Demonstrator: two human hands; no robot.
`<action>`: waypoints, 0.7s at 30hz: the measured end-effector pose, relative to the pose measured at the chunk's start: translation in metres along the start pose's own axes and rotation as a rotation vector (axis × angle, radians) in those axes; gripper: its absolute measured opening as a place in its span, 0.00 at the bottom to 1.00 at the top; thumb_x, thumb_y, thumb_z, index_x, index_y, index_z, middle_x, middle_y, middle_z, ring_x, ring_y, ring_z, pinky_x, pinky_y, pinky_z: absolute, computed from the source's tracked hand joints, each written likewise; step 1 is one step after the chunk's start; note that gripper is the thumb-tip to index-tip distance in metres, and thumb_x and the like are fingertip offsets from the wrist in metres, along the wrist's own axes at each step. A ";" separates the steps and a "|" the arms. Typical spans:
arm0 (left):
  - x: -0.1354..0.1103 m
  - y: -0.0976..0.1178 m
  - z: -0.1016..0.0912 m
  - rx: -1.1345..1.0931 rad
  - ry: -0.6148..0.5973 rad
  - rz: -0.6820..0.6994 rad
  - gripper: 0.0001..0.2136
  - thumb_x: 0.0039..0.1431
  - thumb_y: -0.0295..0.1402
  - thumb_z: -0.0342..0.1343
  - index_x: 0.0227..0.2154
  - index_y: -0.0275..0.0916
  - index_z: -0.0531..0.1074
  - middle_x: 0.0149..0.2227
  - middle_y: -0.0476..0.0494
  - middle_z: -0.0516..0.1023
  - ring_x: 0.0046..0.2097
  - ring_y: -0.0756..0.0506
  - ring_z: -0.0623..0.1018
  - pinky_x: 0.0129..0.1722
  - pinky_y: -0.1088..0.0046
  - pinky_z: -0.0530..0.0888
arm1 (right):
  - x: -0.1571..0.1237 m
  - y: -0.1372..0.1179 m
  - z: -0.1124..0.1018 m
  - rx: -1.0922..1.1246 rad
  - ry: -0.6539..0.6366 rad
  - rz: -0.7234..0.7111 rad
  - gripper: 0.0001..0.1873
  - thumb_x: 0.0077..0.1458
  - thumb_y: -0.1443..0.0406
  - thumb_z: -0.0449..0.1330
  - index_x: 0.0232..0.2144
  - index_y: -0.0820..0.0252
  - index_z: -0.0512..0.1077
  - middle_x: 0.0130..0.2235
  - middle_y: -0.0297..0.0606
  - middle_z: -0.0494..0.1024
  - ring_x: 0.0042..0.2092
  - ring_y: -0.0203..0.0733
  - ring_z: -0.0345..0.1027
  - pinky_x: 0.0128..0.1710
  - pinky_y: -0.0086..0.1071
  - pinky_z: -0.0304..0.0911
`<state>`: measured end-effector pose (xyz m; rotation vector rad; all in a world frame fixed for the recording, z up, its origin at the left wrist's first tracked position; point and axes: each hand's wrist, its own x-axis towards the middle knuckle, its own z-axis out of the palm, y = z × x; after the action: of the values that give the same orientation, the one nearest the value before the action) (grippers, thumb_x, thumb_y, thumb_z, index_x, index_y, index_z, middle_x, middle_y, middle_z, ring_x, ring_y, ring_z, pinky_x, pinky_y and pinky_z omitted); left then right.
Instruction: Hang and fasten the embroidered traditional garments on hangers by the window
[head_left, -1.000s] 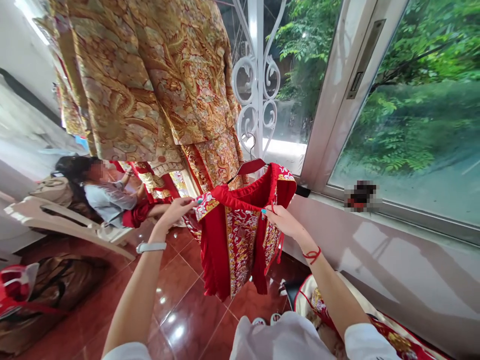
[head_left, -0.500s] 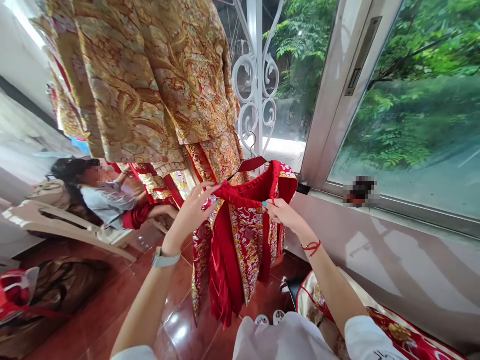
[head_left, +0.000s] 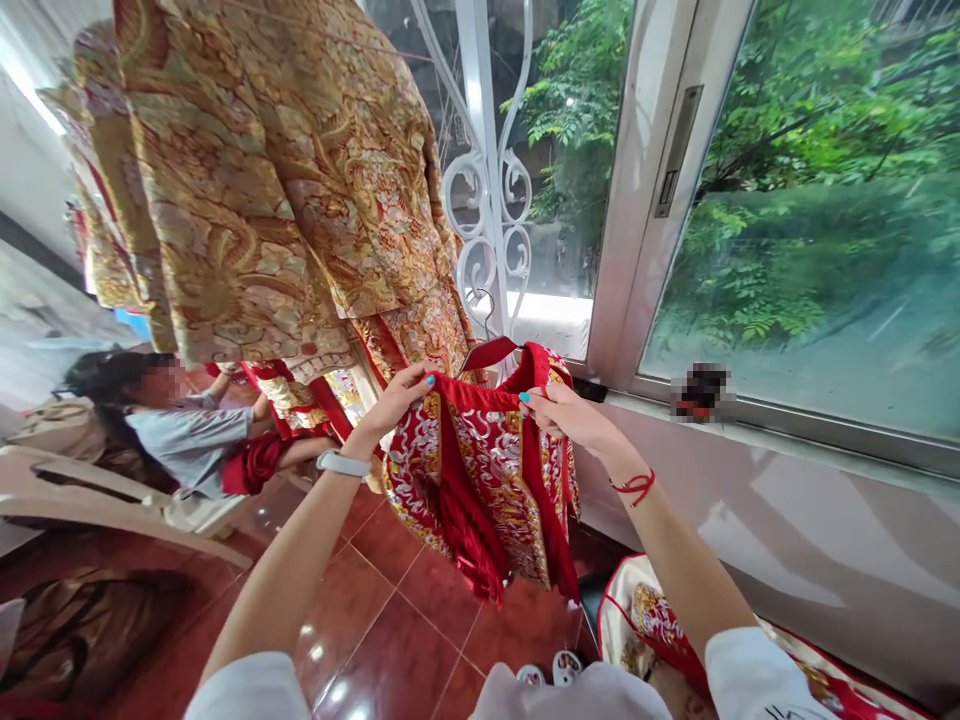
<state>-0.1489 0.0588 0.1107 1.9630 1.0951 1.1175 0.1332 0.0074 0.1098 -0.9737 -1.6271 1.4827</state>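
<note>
A red skirt (head_left: 491, 450) with gold and silver embroidery hangs between my hands, its elastic waistband uppermost. My left hand (head_left: 397, 405) is closed on the waistband's left end, thumb along the edge. With a pinch, my right hand (head_left: 566, 415) grips the front of the waistband further right. The stretch of band between them is pulled fairly straight. Behind the waistband shows a hanger (head_left: 489, 352) with a metal hook; whether the skirt is fixed to it I cannot tell. The lower panels hang above the tiled floor.
Gold embroidered garments (head_left: 277, 200) hang at the upper left. Beyond them a person (head_left: 187, 430) sits on a white chair (head_left: 112, 510) with red fabric. A window (head_left: 810, 280) and sill lie right. Embroidered cloth (head_left: 652, 620) lies low right; a brown bag (head_left: 90, 630) lies left.
The skirt's front waistband has become straighter between my hands, and its lower panels have swung and bunched upward. Both hands keep their grip. The whole view has shifted slightly.
</note>
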 end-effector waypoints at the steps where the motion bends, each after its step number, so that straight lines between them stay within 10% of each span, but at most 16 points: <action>1: 0.005 0.002 0.001 -0.065 0.038 -0.022 0.18 0.51 0.51 0.56 0.31 0.40 0.68 0.32 0.46 0.72 0.34 0.45 0.72 0.37 0.68 0.71 | 0.001 -0.001 -0.001 -0.008 -0.003 -0.006 0.14 0.61 0.60 0.54 0.23 0.58 0.62 0.16 0.24 0.50 0.19 0.28 0.37 0.19 0.29 0.35; 4: 0.025 0.013 -0.006 -0.094 -0.069 -0.059 0.16 0.49 0.49 0.58 0.27 0.40 0.67 0.28 0.48 0.70 0.31 0.47 0.70 0.33 0.71 0.69 | 0.001 0.001 -0.006 -0.028 0.002 0.008 0.15 0.60 0.59 0.55 0.22 0.57 0.62 0.16 0.24 0.50 0.19 0.29 0.38 0.20 0.30 0.36; 8: 0.055 0.042 -0.014 0.278 -0.516 -0.058 0.12 0.51 0.43 0.57 0.25 0.38 0.71 0.30 0.48 0.73 0.33 0.47 0.71 0.35 0.73 0.68 | -0.009 0.013 -0.016 -0.060 -0.014 0.031 0.16 0.59 0.55 0.55 0.23 0.57 0.62 0.18 0.25 0.51 0.20 0.30 0.39 0.20 0.29 0.38; 13: 0.059 0.067 0.016 0.761 -0.956 0.021 0.10 0.60 0.31 0.48 0.31 0.38 0.75 0.34 0.47 0.79 0.34 0.48 0.73 0.36 0.75 0.68 | -0.021 0.027 -0.021 -0.185 -0.077 0.012 0.25 0.58 0.48 0.54 0.19 0.57 0.56 0.22 0.29 0.59 0.23 0.29 0.46 0.22 0.29 0.44; 17: 0.044 0.059 0.028 0.854 -0.964 0.119 0.11 0.60 0.27 0.46 0.31 0.38 0.74 0.33 0.45 0.78 0.34 0.48 0.73 0.37 0.74 0.68 | -0.025 0.033 -0.024 -0.262 -0.046 0.031 0.23 0.59 0.48 0.52 0.22 0.59 0.62 0.20 0.26 0.53 0.23 0.31 0.44 0.22 0.29 0.43; 21: 0.042 0.038 0.006 0.631 -0.711 0.269 0.11 0.64 0.38 0.49 0.40 0.40 0.74 0.43 0.43 0.77 0.46 0.45 0.73 0.50 0.68 0.67 | -0.024 0.038 -0.028 -0.237 -0.025 0.061 0.22 0.60 0.49 0.51 0.26 0.60 0.65 0.19 0.24 0.53 0.22 0.31 0.43 0.22 0.30 0.42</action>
<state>-0.1173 0.0769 0.1544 2.7420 0.8450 0.0970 0.1713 0.0006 0.0734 -1.1468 -1.8370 1.3674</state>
